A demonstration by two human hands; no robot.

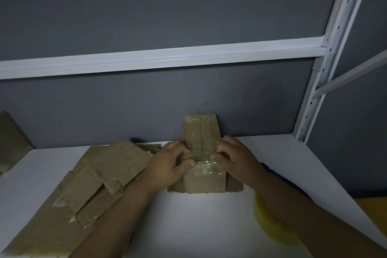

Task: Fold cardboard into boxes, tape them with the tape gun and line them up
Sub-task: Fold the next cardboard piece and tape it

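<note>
Hands (left [167,163], right [233,158]) grip box [204,182].

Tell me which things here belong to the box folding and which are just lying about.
Job: taped cardboard box, gripped by left hand and right hand; flattened cardboard pile beside it.
Lying about: yellow object under the right forearm; purple object beside that forearm.

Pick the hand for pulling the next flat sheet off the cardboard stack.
Left, probably. The left hand sits just beside the cardboard stack; the right hand would have to cross the half-folded box both hands hold.
</note>
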